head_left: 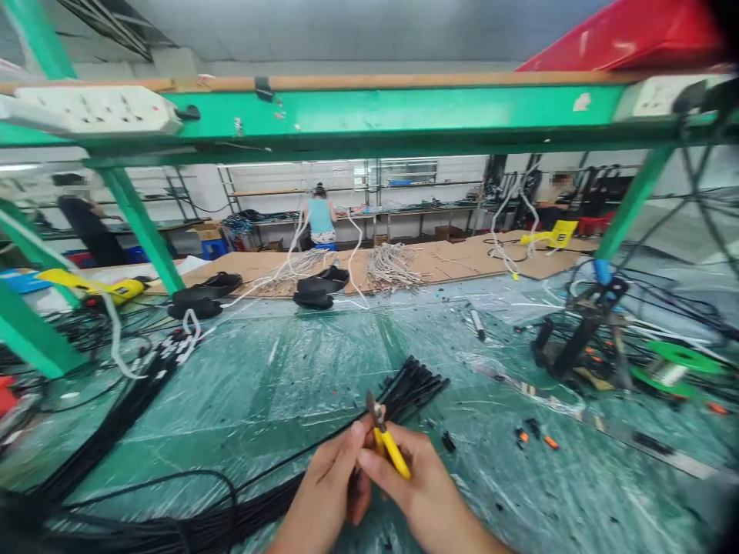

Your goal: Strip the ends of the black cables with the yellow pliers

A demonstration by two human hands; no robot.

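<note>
My right hand (pixel 412 469) is closed around small cutters with yellow handles (pixel 394 452), whose dark jaws point up and away from me. Beside it, touching at the fingertips, my left hand (pixel 332 473) is pinched shut just left of the jaws. A single black cable (pixel 289 459) runs in from the left to its fingers; the held part is mostly hidden. Beneath and behind both hands lies a thick bundle of black cables (pixel 254 512), with its cut-looking ends (pixel 419 385) fanned out just beyond the cutters.
Another black cable bundle (pixel 115 423) lies at left. Orange bits (pixel 550 442) and black scraps dot the plastic-covered green table (pixel 323 362). A black stand (pixel 583 331), a green spool (pixel 675 369) and a metal strip (pixel 652 446) are at right. White cables (pixel 396 265) lie on cardboard behind. A green beam (pixel 404 111) crosses overhead.
</note>
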